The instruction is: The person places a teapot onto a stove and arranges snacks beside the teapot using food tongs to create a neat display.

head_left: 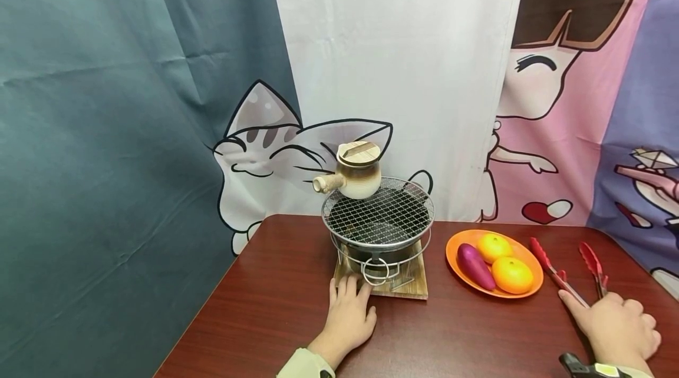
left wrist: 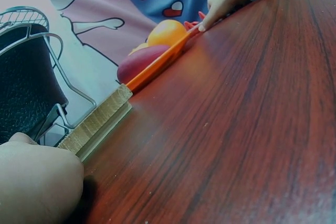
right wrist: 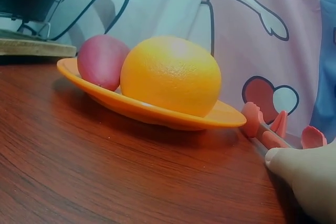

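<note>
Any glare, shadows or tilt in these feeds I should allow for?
Head view: evenly lit, pale sheen on the glossy red-brown wood-grain table; left wrist view: steeply tilted, dark shadow beside the bare left hand; right wrist view: bright highlight atop the round yellow-orange fruit, dark shadow under the bare right hand by the red-tipped metal tongs.

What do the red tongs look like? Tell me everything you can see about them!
The tongs have two slim, silvery arms that look like metal, ending in red heads with wavy edges, maybe plastic or silicone. Small red bits stick out a little below the heads. The arms are spread apart, pointing forward, at the right of the orange plate. The right hand holds and hides the near end. Whether the heads touch the table isn't clear.
</note>
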Demonstrator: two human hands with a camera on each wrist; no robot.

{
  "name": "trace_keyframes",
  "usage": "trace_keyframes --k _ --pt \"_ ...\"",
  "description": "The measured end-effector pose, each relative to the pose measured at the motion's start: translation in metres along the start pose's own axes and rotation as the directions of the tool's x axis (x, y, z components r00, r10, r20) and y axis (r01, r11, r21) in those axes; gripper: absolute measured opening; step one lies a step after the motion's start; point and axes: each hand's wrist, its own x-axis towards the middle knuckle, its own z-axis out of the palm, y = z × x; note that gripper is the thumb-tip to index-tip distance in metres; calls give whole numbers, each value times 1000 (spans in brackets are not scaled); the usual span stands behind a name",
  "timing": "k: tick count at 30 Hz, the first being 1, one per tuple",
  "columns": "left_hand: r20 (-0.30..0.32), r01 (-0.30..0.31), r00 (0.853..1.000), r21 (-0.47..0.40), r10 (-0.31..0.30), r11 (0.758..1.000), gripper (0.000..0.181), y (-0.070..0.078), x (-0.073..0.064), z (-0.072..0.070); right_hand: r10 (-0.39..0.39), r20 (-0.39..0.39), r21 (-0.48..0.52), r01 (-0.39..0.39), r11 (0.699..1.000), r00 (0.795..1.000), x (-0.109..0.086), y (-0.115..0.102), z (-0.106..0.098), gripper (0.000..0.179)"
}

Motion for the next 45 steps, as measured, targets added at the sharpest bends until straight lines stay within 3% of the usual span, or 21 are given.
trace_keyframes --k 19,31,45 --pt "-26 -10 1000 -5 10 1000 47 0 -1 3 2 11 -3 -2 1000 1000 7 5 1 115" --pt "-27 -12 1000 -4 12 1000 47 1 -1 0 -28 -23 22 29 999 999 -1 1 -3 110" --pt "-52 -24 998 0 24 1000 48 1 0 0 -59 -86 207 76 975 995 -1 -1 -8 101"
